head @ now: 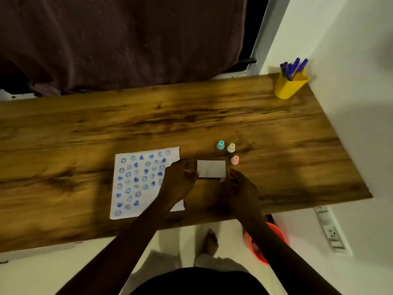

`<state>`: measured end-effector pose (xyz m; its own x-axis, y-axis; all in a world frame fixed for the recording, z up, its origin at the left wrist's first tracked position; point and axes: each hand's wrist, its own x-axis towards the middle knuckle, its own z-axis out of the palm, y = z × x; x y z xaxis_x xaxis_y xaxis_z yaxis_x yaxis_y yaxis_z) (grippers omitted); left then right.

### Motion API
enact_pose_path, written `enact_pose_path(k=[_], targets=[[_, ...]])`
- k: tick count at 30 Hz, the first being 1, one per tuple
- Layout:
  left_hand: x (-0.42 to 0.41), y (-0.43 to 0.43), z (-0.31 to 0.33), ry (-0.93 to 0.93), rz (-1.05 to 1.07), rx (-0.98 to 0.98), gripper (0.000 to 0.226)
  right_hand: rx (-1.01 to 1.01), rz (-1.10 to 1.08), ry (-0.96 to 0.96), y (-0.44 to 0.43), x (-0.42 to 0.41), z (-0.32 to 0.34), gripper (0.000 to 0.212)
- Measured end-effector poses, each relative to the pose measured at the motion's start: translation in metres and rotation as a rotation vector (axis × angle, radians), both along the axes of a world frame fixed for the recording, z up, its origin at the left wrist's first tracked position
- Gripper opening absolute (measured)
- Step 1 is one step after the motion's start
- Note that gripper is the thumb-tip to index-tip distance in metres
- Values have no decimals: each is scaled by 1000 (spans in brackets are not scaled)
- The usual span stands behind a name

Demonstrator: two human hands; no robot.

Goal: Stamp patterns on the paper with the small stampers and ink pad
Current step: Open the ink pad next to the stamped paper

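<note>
Both hands pinched the ink pad (211, 168) at its ends, the left hand (180, 177) gripping its left edge and the right hand (236, 184) its near right corner, just above or on the bench (191, 120); which could not be told. Paper (136, 182), crowded with blue prints, lay just left. Three stampers (231, 147) stood upright just beyond the pad. Flat, stiff and probably light, the pad looked best held by its edges.

Dim, soft blur, wide-angle bending at edges.
</note>
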<state>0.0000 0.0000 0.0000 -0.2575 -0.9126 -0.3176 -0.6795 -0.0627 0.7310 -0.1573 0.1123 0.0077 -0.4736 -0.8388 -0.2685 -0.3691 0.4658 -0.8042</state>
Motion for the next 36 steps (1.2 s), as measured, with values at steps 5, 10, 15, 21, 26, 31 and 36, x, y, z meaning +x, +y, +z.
enact_pose_path(k=[5, 10, 15, 21, 26, 31, 36], targets=[[-6, -3, -4, -5, 9, 26, 45, 57, 68, 22, -6, -5, -6, 45], [-11, -1, -5, 31, 20, 55, 38, 82, 32, 3, -8, -2, -9, 44], [-8, 4, -11, 69, 31, 14, 43, 54, -42, -25, -11, 5, -7, 46], [31, -5, -6, 103, 84, -20, 53, 37, 51, 78, -30, 32, 4, 51], [91, -12, 6, 97, 261, -96, 54, -13, 176, 84, -73, 87, 10, 55], [166, -20, 13, 107, 396, -120, 48, -91, 352, 65, -110, 156, 8, 55], [235, -20, 6, 55, 488, -149, 43, -125, 513, 55, -133, 218, 5, 46]])
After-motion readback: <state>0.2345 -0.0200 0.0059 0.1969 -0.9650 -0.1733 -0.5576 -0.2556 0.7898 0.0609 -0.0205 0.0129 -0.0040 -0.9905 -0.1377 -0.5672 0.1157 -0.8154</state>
